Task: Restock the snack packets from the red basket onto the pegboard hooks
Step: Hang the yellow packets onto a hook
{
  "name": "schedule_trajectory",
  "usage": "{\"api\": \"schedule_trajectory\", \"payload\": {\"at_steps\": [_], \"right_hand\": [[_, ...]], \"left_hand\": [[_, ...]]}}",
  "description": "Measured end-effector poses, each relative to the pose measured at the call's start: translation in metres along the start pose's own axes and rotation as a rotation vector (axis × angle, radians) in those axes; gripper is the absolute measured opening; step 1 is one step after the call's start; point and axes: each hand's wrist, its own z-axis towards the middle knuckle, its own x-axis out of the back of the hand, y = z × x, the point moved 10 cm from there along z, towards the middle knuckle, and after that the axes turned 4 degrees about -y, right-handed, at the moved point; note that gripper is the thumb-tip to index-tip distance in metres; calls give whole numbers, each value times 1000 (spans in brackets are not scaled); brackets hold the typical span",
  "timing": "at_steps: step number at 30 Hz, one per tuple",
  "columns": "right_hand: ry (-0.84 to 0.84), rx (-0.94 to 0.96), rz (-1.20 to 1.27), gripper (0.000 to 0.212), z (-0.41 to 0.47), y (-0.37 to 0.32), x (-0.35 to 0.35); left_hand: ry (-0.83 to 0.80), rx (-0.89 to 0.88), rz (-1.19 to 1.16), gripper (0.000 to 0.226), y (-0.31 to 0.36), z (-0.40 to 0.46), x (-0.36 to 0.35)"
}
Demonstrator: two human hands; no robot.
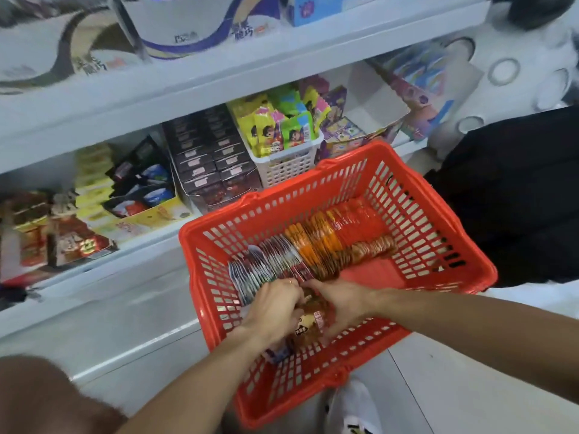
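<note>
— Can you read any writing here?

— Only a little. The big white and purple packs (200, 29) on the top shelf carry large Chinese characters; the last two look like 脆巧 (the rest is too blurred). The same two characters stand on the pack at the left (91, 62).

— And the snack packets in the basket?

— The brown packet (308, 324) between the hands shows some characters, but I cannot read them.

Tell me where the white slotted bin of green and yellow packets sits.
In the head view, the white slotted bin sits on the lower shelf, centre frame, just behind the red basket's far rim, with the stacked dark boxes on its left.
</note>
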Motion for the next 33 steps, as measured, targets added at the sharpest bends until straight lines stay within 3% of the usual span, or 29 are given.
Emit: {"api": "schedule_trajectory", "payload": {"at_steps": [5, 10, 14, 17, 19, 23, 26, 29, 33], "right_hand": [[-8, 33, 25, 115, 5, 0, 3], [120, 79, 98, 117, -17, -1, 34], [243, 138, 152, 106, -36, -13, 71], [248, 197, 248, 119, -41, -26, 96], [164, 244, 461, 121, -44, -36, 104], [11, 228, 763, 83, -55, -43, 109], [-43, 165, 1153, 92, -54, -36, 96], [-41, 104, 1470, 91, -46, -32, 76], [45, 127, 1647, 56, -41, -36, 71]], "left_hand": [[13, -17, -89, 13, -4, -1, 6], [70, 5, -261, 9, -11, -8, 47], [119, 43, -453, 13, -23, -6, 91], [127, 65, -594, 16, -33, -1, 117], [114, 82, -681, 21, -38, 4, 130], [52, 148, -855, 22, -50, 24, 138], [-8, 227, -969, 19, -50, 42, 135], [-40, 312, -1068, 15, -45, 52, 120], [15, 366, -1139, 18, -40, 55, 101]]}}
